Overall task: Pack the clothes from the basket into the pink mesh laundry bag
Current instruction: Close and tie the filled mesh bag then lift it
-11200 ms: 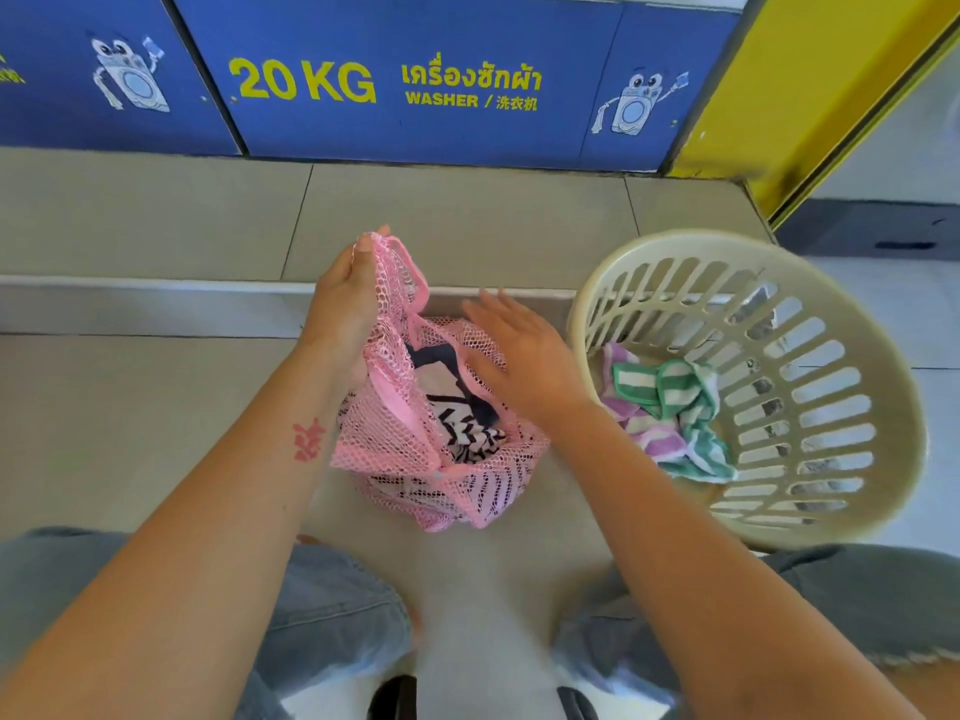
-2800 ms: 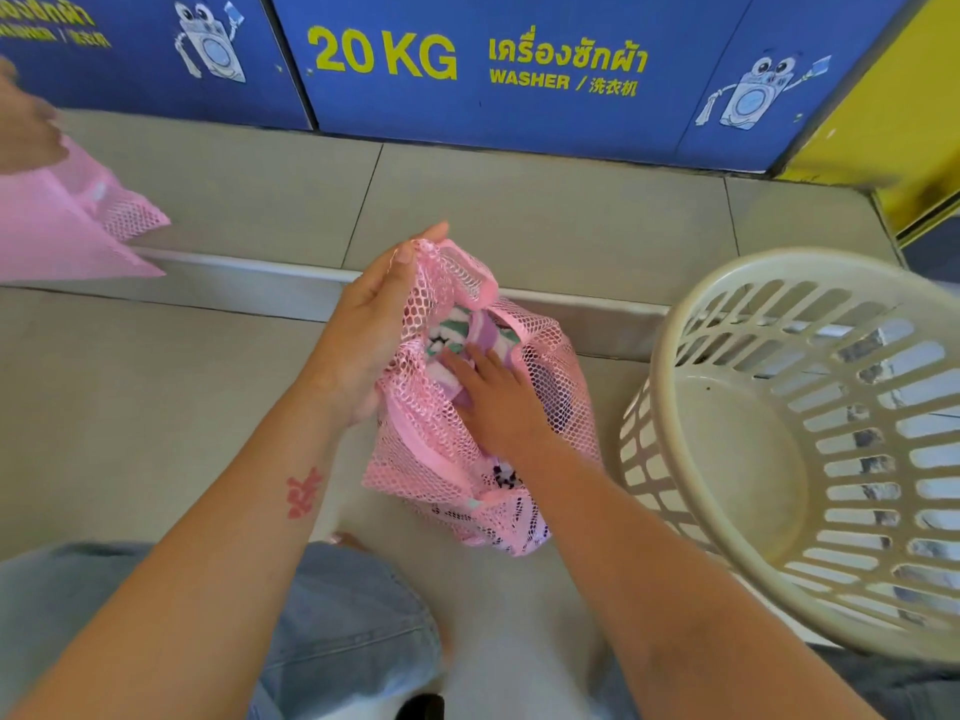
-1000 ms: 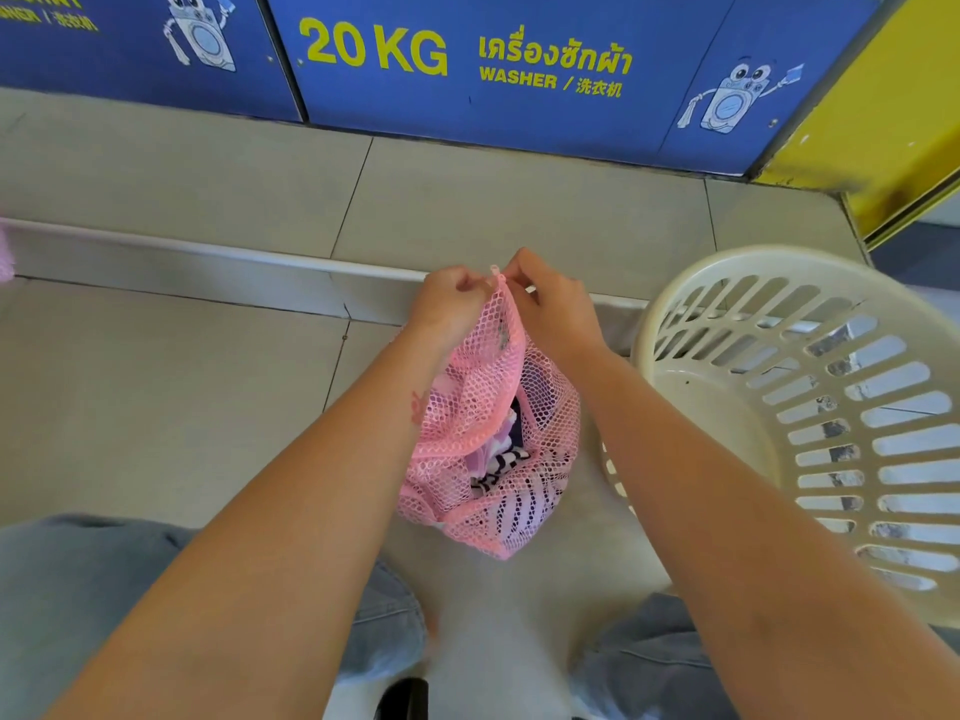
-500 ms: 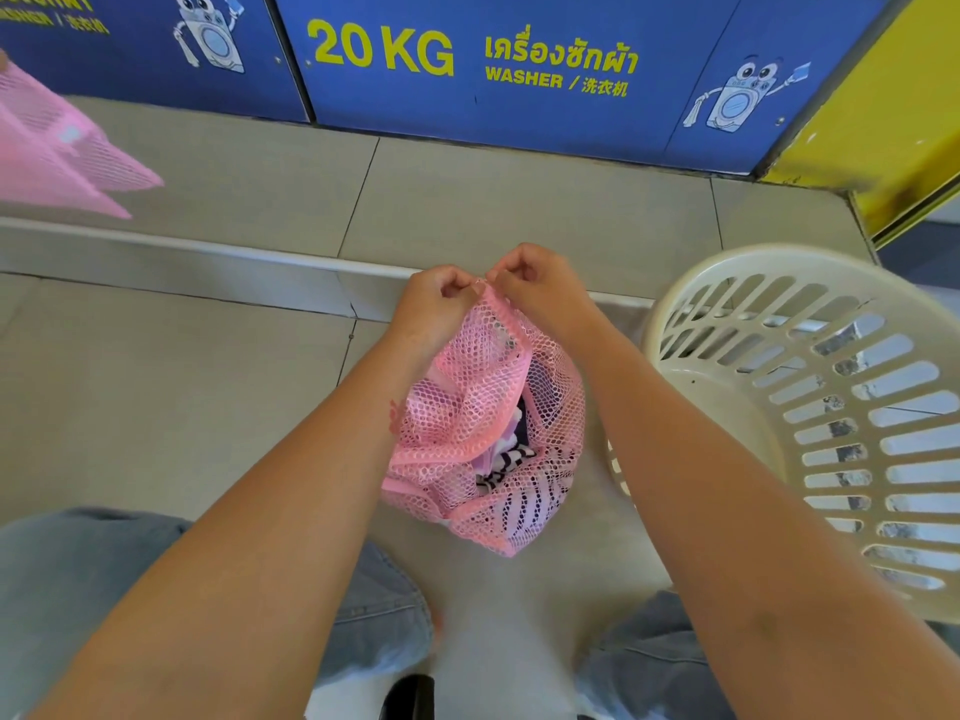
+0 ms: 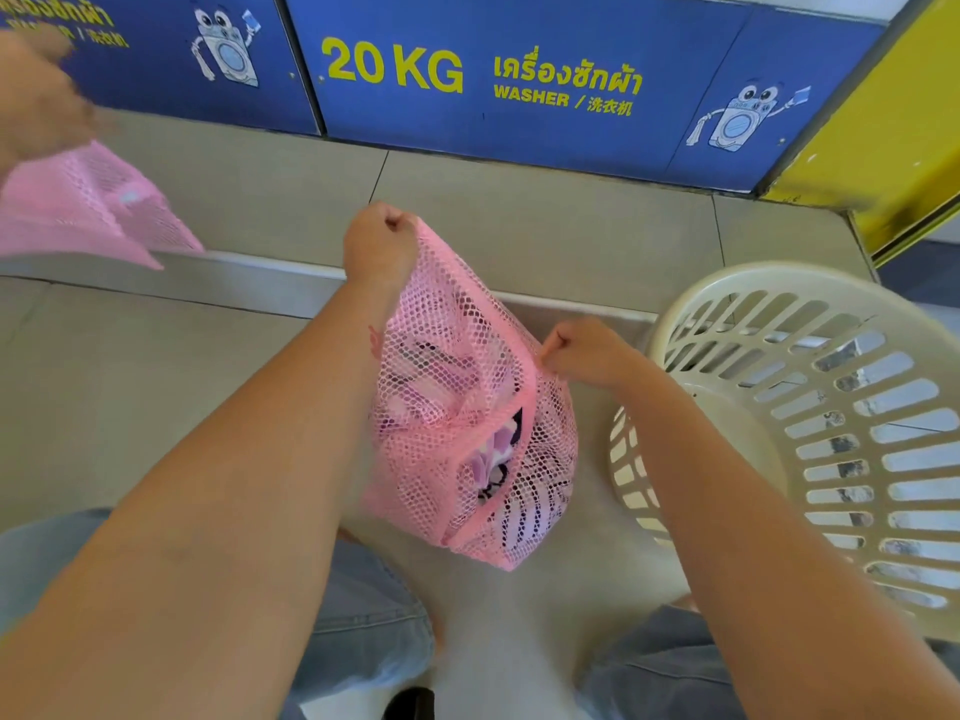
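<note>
Your left hand [image 5: 382, 246] is clenched on the top corner of the pink mesh bag [image 5: 470, 402], holding it up over the tiled floor [image 5: 130, 387]. Your right hand [image 5: 589, 353] is pinched tight on the bag's seam partway down, near the zip line. Clothes [image 5: 496, 449] show through the mesh, purple and black-and-white, with a gap in the opening below your right hand. The cream basket [image 5: 810, 423] sits just to the right, nothing visible in it. At far left, another person's hand [image 5: 39, 101] grips a second pink mesh bag [image 5: 83, 210].
</note>
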{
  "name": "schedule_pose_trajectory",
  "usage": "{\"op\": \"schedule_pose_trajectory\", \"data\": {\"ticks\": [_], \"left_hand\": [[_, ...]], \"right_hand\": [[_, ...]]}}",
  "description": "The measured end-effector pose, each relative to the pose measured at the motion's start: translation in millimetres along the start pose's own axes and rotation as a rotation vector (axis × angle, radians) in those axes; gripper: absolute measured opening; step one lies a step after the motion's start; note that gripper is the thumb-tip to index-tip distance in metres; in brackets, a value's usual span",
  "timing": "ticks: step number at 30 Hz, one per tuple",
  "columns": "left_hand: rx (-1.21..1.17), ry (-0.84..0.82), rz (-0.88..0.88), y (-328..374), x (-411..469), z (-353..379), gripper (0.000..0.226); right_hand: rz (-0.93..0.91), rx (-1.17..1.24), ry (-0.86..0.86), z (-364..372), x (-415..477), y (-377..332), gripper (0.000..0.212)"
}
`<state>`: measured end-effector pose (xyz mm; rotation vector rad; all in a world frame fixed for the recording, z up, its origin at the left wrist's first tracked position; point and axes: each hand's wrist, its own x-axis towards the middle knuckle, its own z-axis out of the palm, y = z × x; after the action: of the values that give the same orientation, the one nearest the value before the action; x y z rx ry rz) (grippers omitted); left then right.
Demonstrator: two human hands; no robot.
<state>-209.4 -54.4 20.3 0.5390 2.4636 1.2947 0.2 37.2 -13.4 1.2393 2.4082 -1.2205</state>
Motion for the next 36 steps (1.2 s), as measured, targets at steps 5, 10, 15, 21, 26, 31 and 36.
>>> {"op": "schedule_pose_trajectory", "data": {"ticks": [5, 10, 15, 21, 26, 31, 36], "left_hand": [[0.112, -0.029, -0.043, -22.9, -4.8, 3.5, 0.027], [0.379, 0.109, 0.068, -22.7, -40.5, 10.7, 0.031], [0.456, -0.359, 0.066, -14.7, -79.0, 37.0, 0.064], [0.314, -0.530, -0.118, -18.6, -87.4, 56.2, 0.044], [-0.017, -0.469, -0.198, -19.2, -88.2, 57.0, 0.035], [-0.084, -0.286, -0.098, -12.0, -70.6, 47.5, 0.031], [0.042, -0.143, 0.028, -12.9, -57.1, 37.8, 0.027]], "right_hand": [[-0.014, 0.130, -0.043, 1.5, -9.0, 6.5, 0.016], [-0.023, 0.309, -0.082, 1.9, -12.8, 5.3, 0.010], [-0.057, 0.469, -0.033, 11.9, -20.3, 3.7, 0.016], [-0.122, 0.575, -0.027, 17.9, -26.4, 11.0, 0.017], [-0.065, 0.567, 0.010, 19.2, -22.3, 16.5, 0.033], [0.043, 0.297, -0.169, 19.7, -18.4, 28.3, 0.042], [0.153, -0.002, -0.414, 29.4, -23.7, 38.0, 0.035]]}}
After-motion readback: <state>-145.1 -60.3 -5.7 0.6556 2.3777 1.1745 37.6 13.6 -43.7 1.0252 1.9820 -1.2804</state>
